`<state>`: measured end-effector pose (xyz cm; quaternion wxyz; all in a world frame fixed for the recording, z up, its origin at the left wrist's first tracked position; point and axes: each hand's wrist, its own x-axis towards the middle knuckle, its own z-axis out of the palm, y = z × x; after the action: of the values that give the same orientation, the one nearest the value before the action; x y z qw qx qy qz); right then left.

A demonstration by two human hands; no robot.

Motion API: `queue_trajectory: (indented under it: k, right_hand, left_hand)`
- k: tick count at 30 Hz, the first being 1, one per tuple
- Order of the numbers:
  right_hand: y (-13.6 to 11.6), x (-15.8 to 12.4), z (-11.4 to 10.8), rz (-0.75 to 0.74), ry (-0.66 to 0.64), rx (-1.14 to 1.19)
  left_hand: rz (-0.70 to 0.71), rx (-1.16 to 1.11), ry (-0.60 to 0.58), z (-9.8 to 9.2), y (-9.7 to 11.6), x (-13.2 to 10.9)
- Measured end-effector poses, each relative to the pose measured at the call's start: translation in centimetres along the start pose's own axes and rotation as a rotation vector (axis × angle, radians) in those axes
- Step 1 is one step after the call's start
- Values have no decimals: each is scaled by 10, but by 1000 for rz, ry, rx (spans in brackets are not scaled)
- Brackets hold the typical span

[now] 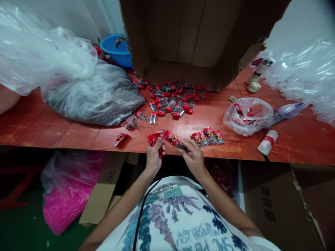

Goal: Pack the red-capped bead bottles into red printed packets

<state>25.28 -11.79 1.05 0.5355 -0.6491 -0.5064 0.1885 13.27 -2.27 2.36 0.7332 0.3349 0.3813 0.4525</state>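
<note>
Close to the table's front edge, my left hand (155, 153) is closed around several red printed packets (154, 138). Its thumb and fingertips also reach the upper end of one red and black packet (171, 137). The lower end of that packet is pinched by my right hand (193, 157). Just right of my right hand lies a row of filled red packets (208, 136). On the left, a small stack of red packets (121, 139) rests on the table. Farther back is a pile of small clear containers with red caps and dark contents (175, 99).
A clear bag of dark beads (104, 97) slumps on the left, with a scoop (131, 122) beside it. Behind the pile stands a torn cardboard box (188, 42). A blue basin (115, 52), a small plastic bag of packets (248, 115) and a white roll (267, 142) flank the work area.
</note>
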Motion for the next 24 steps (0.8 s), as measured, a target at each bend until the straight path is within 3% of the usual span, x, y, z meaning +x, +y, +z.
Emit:
queue_trajectory:
  k: [5,13,20,22,24]
  right_hand:
    - [-4,-3,3,-18,-64,-43]
    - [-6,-4,9,180,18,103]
    - [1,0,9,480,-34,536]
    - [2,-1,9,443,8,469]
    - [1,-4,9,312,62,298]
  left_hand:
    - [19,84,33,3,-4,-2]
    - [-44,146,16,1,-15,-8]
    - [-151,179,-83,-2,-9,-7]
    - [-167,199,-103,-3,-9,-8]
    - [-165,224,-108,-3,-11,-8]
